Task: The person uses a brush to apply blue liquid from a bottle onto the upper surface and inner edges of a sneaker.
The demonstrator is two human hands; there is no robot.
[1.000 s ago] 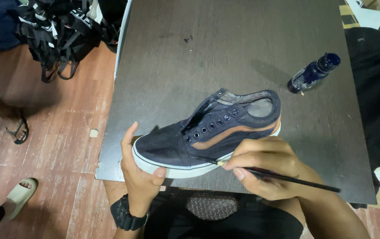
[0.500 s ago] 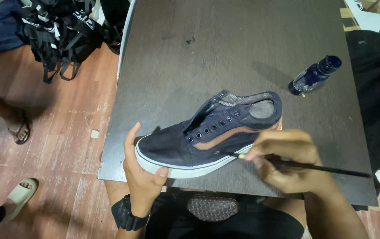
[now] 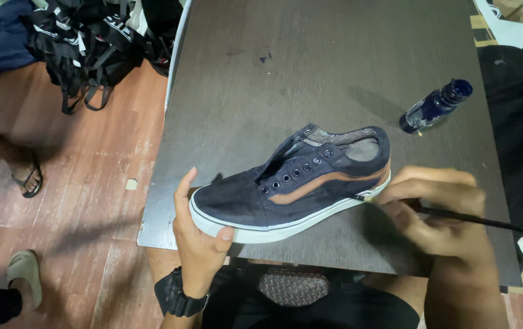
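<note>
Two hands share one job here: we steady a shoe and work a fine brush along its sole edge. The dark tabletop [image 3: 334,67] carries everything, and the navy sneaker [image 3: 292,189] lies on its side-facing profile near the near edge, toe toward the near left corner, heel pointing toward the right edge. It has a tan stripe, empty eyelets with no laces, and a white rubber sidewall.

Our left hand [image 3: 197,234] cups the toe from below the near edge, thumb up along the toe cap and a fingertip pressed on the white sidewall, so it is closed around the front of the shoe. Our right hand [image 3: 441,213] sits just beside the heel, fingers pinched narrowly around a thin black brush [image 3: 456,215] whose pale tip touches the sidewall at the heel end, under the stripe.

We judge the step in hand to be detail work on the white band near the heel. The next move seems to call for a light, steady stroke that follows the band without straying onto the dark fabric, while the left hand keeps the shoe from rocking.

A small dark blue bottle [image 3: 435,106] lies tipped near the right edge, well apart from the heel and beyond the brush hand.
</note>
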